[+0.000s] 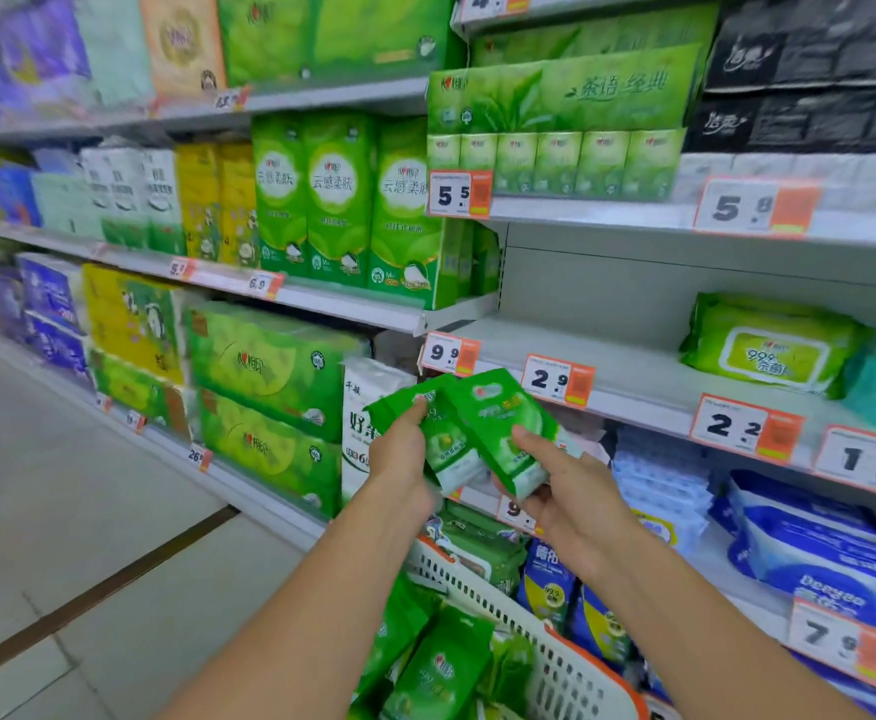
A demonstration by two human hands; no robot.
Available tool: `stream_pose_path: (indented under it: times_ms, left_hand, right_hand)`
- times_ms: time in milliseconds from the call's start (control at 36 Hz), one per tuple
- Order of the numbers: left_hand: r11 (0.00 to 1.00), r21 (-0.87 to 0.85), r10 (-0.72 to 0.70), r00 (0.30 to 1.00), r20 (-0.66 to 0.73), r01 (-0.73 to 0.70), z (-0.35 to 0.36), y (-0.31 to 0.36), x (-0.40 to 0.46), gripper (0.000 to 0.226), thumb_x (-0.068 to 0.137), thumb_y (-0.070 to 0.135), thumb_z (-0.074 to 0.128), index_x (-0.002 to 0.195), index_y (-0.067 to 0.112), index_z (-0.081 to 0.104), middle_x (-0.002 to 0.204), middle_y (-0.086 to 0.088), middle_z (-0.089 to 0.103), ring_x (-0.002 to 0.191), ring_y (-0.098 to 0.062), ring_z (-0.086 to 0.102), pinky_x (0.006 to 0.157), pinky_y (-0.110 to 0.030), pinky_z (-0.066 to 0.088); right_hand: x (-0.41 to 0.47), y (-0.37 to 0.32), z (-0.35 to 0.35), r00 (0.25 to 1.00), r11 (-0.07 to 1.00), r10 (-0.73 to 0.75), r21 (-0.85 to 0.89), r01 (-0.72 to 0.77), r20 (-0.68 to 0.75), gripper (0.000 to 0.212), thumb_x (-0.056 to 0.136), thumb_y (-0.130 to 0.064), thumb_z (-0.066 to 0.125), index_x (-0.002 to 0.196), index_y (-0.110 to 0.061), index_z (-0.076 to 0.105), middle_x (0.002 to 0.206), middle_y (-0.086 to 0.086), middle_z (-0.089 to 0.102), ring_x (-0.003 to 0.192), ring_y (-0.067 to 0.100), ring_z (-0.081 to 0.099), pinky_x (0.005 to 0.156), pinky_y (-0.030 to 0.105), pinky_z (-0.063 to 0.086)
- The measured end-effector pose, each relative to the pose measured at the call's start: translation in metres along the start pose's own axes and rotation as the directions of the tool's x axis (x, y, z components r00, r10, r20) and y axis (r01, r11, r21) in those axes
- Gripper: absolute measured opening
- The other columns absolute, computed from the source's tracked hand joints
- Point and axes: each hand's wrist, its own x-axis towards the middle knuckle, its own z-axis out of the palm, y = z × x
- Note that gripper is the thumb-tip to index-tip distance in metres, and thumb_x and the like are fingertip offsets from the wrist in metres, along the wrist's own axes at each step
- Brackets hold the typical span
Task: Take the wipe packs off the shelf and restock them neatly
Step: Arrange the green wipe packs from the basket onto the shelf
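Supermarket aisle: grey metal shelves [607, 220] run along the right, lined with orange-and-white price tags [558, 380]. Floor [62, 485] is pale tile with a dark strip [114, 579] cutting diagonally across it. Lighting's bright and even, no windows showing.

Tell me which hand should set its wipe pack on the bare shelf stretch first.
Probably the right hand: its green pack sits just below the bare shelf; the left hand is farther left.

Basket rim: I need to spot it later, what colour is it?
Orange rim on a white basket, head view.
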Motion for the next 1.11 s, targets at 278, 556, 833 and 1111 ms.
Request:
stream_pose_path:
  times_ms: [278, 556, 833, 1111]
  left_hand:
    - [0.952, 0.273, 0.142, 0.990, 0.013, -0.140, 0.016, -0.008, 0.016, 0.044, 0.090, 0.049, 0.064, 0.118, 0.015, 0.062, 0.105, -0.010, 0.073, 0.087, -0.029, 0.072, 0.066, -0.042, 0.060]
    - [0.929, 0.316, 0.147, 0.976, 0.162, -0.193, 0.015, -0.019, 0.012, 0.083, 0.080, 0.087, 0.033, 0.125, 0.025, 0.065, 0.114, -0.006, 0.073, 0.105, -0.029, 0.069, 0.096, -0.051, 0.052]
    - [0.882, 0.371, 0.147, 0.918, 0.369, -0.291, 0.033, -0.025, -0.004, 0.037, 0.087, 0.015, 0.068, 0.119, 0.029, 0.056, 0.104, 0.000, 0.076, 0.093, -0.024, 0.074, 0.092, -0.049, 0.055]
    - [0.650, 0.578, 0.263, 0.859, 0.439, -0.494, 0.088, 0.020, 0.044, 0.054, 0.094, 0.067, 0.036, 0.116, 0.032, 0.070, 0.122, 0.000, 0.069, 0.114, -0.020, 0.062, 0.104, -0.039, 0.042]
  right_hand:
    - [0.041, -0.017, -0.012, 0.997, 0.883, -0.035, -0.466, 0.065, 0.073, 0.044, 0.071, -0.047, 0.083, 0.108, -0.024, 0.073, 0.107, 0.000, 0.075, 0.099, 0.019, 0.071, 0.082, 0.037, 0.059]
    - [0.034, -0.002, -0.007, 0.953, 0.937, 0.123, -0.349, -0.019, 0.277, 0.032, 0.092, -0.026, 0.065, 0.123, -0.025, 0.059, 0.116, 0.006, 0.072, 0.098, 0.029, 0.073, 0.080, 0.048, 0.061]
    - [0.035, -0.028, -0.029, 0.905, 0.967, 0.155, -0.250, -0.057, 0.395, 0.051, 0.084, -0.034, 0.063, 0.131, -0.017, 0.061, 0.126, 0.013, 0.068, 0.122, 0.038, 0.060, 0.112, 0.057, 0.038]
    - [0.085, -0.096, -0.016, 0.956, 0.969, -0.037, -0.223, 0.105, 0.292, 0.029, 0.083, -0.019, 0.074, 0.109, -0.008, 0.073, 0.103, 0.013, 0.076, 0.089, 0.024, 0.075, 0.078, 0.034, 0.062]
